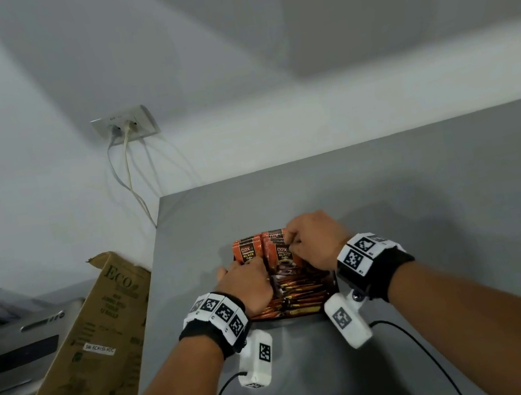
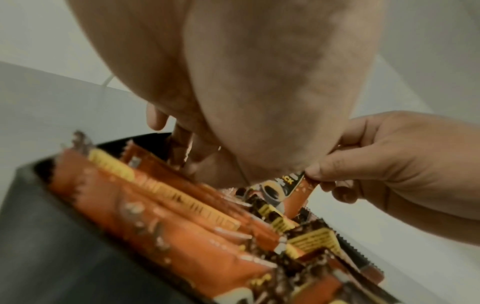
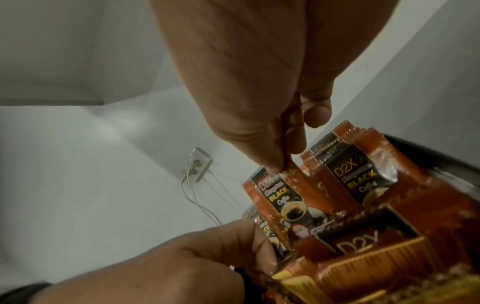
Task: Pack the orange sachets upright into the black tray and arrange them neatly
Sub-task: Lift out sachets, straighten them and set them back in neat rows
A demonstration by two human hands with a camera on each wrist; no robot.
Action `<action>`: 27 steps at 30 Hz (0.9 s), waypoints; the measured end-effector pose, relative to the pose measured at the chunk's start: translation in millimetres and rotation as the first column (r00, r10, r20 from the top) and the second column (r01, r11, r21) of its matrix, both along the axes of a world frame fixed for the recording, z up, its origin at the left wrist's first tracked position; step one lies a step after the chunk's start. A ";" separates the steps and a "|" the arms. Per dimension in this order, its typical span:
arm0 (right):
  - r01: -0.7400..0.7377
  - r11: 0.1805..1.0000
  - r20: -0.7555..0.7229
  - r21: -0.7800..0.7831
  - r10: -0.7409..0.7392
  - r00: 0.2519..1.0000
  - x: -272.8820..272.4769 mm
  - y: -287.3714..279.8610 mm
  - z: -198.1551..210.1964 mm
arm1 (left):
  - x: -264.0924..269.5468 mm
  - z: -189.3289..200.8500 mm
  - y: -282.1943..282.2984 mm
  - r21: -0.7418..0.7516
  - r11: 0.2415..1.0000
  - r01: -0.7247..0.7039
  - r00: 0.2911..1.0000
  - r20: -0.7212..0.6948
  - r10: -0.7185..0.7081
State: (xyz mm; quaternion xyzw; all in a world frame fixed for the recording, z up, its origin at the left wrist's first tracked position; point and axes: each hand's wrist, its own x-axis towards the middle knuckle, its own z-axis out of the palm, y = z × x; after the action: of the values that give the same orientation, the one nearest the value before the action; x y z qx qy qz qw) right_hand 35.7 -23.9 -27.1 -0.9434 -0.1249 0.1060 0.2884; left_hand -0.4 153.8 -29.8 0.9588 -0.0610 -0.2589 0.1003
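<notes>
Right grip: right hand [image 1: 315,240] pinches the top edge of one upright sachet [image 3: 280,197] between thumb and fingertips, at the far end of the tray [image 2: 46,216].
Left grip: left hand [image 1: 247,281] is curled, its fingers reaching down among the sachets at the tray's left side; whether they clamp a packet cannot be told, as the palm covers them in the left wrist view.
Pinched sachet: orange with a black panel reading "D2X ... BLACK Coffee"; upright, slightly tilted, lower end down among the other packets.
Sachets [image 1: 299,295]: all in view are inside the tray. Those at the far end stand upright with printed faces toward the person; those nearer the person lean or lie flat, overlapping, yellow bands showing.
Tray: black, on the grey table [image 1: 427,202], near its left edge and between both wrists.
Hands: close together over the tray's far half, left hand just beside the pinched packet.
Wrist units: white marker bands and white camera blocks on both wrists, each with a black cable [image 1: 416,340] trailing over the table.
Wall: white, with a socket [image 1: 126,125] holding two plugs, leads hanging down.
Left of table: cardboard box [image 1: 81,354] printed "ECO", leaning against the table edge; grey machine [image 1: 25,353] beyond it.
</notes>
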 end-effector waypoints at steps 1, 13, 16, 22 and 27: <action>-0.001 1.000 0.001 -0.018 0.001 1.000 0.7 3.2 -1.2 | 0.4 -0.7 1.0 -0.005 1.000 -0.001 1.000 0.002 0.001; -0.008 0.992 -0.023 -0.127 0.005 1.000 3.6 11.7 -3.9 | 0.6 -5.4 11.5 -0.102 0.995 -0.024 0.996 0.085 0.033; -0.017 0.997 -0.003 -0.076 0.017 1.000 6.8 19.3 1.1 | -2.8 0.0 15.2 -0.104 0.995 0.003 0.998 0.064 0.003; -0.086 0.995 -0.031 -0.053 0.085 0.996 14.7 44.8 8.2 | -17.7 5.0 23.9 -0.151 0.988 0.002 0.999 0.044 0.004; -0.144 0.981 -0.073 -0.127 0.136 0.988 21.0 66.0 3.4 | -25.2 7.3 29.1 -0.186 0.983 -0.010 0.999 0.031 0.016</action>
State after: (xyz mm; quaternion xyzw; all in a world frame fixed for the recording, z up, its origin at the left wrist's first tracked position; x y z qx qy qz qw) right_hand 56.7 42.1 -23.6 -0.9454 -0.1745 0.1640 0.2211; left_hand -25.6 183.0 -22.4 0.9497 -0.0804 -0.2358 0.1898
